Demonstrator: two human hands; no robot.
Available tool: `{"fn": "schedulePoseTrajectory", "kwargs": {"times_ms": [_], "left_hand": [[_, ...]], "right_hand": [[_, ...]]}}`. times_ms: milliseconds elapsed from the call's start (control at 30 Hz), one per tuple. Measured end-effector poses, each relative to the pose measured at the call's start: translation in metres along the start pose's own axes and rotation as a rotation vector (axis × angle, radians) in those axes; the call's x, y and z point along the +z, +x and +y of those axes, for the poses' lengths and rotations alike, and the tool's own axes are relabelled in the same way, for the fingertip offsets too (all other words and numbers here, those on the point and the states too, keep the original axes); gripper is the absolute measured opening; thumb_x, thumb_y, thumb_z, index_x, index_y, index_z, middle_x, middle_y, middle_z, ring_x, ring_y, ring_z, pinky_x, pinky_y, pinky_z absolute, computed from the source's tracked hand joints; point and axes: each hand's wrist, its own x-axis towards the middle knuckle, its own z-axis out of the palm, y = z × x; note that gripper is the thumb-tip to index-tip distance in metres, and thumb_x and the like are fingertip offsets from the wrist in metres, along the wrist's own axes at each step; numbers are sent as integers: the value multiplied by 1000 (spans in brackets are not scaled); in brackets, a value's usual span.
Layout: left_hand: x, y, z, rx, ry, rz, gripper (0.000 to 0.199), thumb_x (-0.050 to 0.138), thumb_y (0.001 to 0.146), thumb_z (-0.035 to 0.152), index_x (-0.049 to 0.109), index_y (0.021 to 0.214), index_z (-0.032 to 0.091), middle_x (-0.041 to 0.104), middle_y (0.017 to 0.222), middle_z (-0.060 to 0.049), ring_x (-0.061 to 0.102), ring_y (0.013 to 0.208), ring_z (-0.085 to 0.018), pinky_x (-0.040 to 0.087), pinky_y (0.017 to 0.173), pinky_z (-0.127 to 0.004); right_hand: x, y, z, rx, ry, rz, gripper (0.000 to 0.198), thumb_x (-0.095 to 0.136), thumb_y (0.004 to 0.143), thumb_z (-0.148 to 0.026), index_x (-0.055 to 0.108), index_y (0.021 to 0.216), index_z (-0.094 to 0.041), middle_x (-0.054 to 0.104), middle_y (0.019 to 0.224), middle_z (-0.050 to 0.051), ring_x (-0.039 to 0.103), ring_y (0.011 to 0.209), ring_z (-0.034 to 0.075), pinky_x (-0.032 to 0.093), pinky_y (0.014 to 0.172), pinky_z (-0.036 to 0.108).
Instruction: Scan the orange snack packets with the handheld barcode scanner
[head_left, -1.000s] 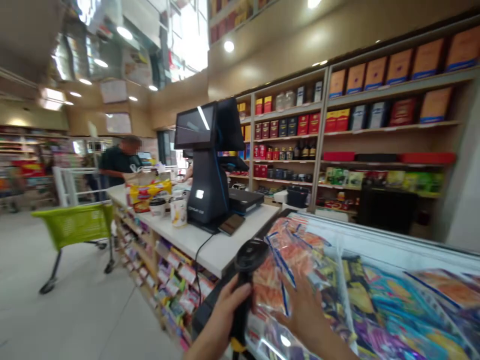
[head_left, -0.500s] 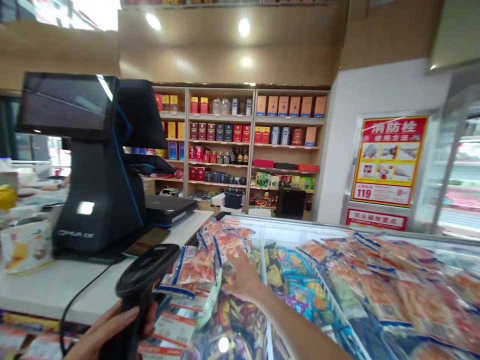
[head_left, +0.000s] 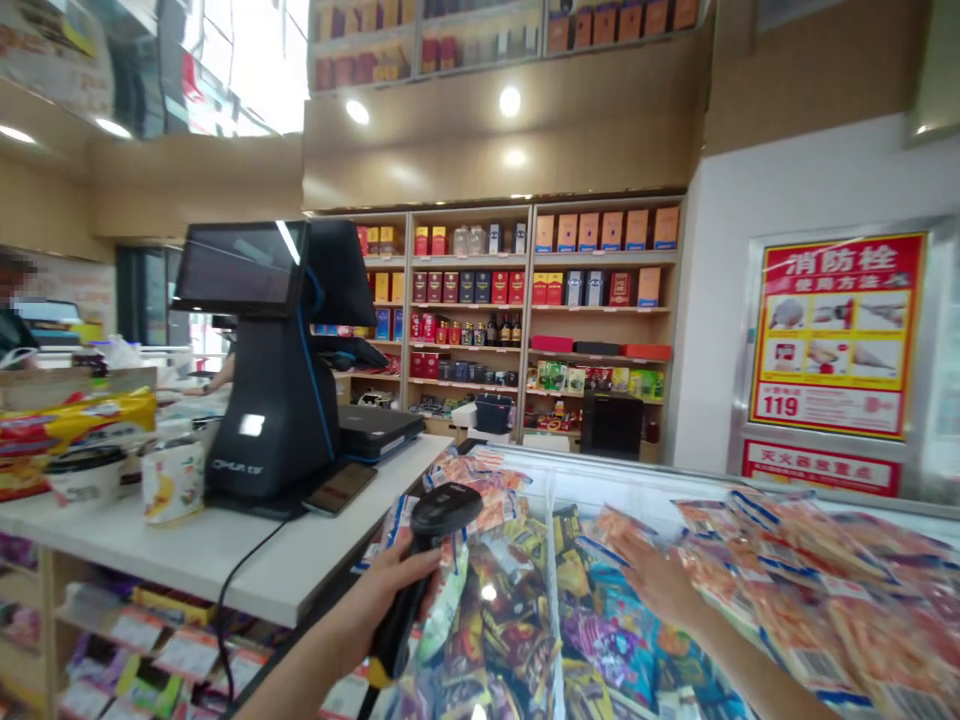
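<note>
In my left hand [head_left: 401, 585] is a black barcode scanner [head_left: 448, 508], the fingers wrapped round its handle. Its head is over the left part of the glass-topped freezer [head_left: 570, 462], where clear packets of orange-pink food lie. My right hand [head_left: 660, 575] reaches across the freezer with fingers stretched out over a blue-edged packet [head_left: 606, 528]. The fingertips touch or nearly touch this packet and are slightly blurred. Beneath both hands show colourful wrapped goods [head_left: 517, 610] in divided compartments.
Left of the freezer is a white counter [head_left: 255, 560] with a black checkout terminal [head_left: 274, 420], a phone [head_left: 341, 488] and a paper cup [head_left: 172, 480]. A cable hangs over its edge. More packets [head_left: 817, 590] are piled on the right. Part of another person shows at far left.
My right hand has moved right, from the left-hand pile to a packet nearer the right pile. The scanner in my left hand has moved right and forward. The view has tilted up and turned left.
</note>
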Motion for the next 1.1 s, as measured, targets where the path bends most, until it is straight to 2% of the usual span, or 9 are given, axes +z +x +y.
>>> {"fn": "schedulePoseTrajectory", "kwargs": {"times_ms": [100,233,367,433,600,700,867,1000,1100], "left_hand": [[4,8,0,32,34,-19,15,52,64,28,48,70,16,48,44,5,40,37,-6,30,39,-17],[2,20,8,9,57,-76,9,51,60,22,48,62,14,49,43,2,42,37,-8,33,40,-20],[2,26,21,0,65,-91,8,51,58,20,47,57,14,47,41,2,42,36,-9,33,40,-21],[3,21,24,13,50,-80,11,53,59,23,46,57,14,46,41,3,41,36,-8,32,40,-20],[5,-21,6,-9,-19,-90,18,55,62,30,47,63,14,47,49,4,43,41,-6,31,42,-19],[10,-44,-13,-68,-58,-96,18,54,64,31,47,70,15,48,51,4,43,42,-6,31,43,-19],[31,-51,-27,-110,-100,-67,21,56,62,33,49,71,14,47,49,4,41,41,-6,33,44,-19],[43,-48,-27,-93,-69,-89,27,61,56,37,51,69,15,46,45,4,39,38,-6,30,40,-19],[46,-48,-26,-113,-23,-67,28,59,57,41,49,57,14,45,42,3,36,36,-5,28,38,-17]], "right_hand": [[-8,-9,-17,-29,158,-7,45,29,73,-43,51,105,-21,46,116,6,39,108,20,29,89,35],[-5,3,-23,282,211,93,53,40,63,-53,57,92,-12,56,97,15,49,94,27,37,77,36],[9,22,-24,457,413,55,28,56,49,-44,58,55,-17,61,64,12,56,77,29,40,61,34],[10,24,-27,506,584,71,21,58,46,-39,54,48,-19,59,55,8,57,71,28,40,56,33],[-9,13,-37,501,1103,193,32,47,55,-42,51,78,-19,60,76,5,56,68,20,42,51,28],[-25,7,-43,460,1261,254,39,51,52,-42,46,83,-18,58,76,4,55,69,18,43,52,27],[-38,6,-54,432,1333,390,38,53,52,-40,45,81,-18,55,72,1,50,58,12,41,46,23],[-39,6,-63,391,1363,408,36,53,53,-40,46,81,-17,55,69,1,50,56,11,41,46,24],[-37,8,-67,379,1349,407,33,52,55,-39,46,81,-17,56,69,1,50,55,11,40,45,22]]}}
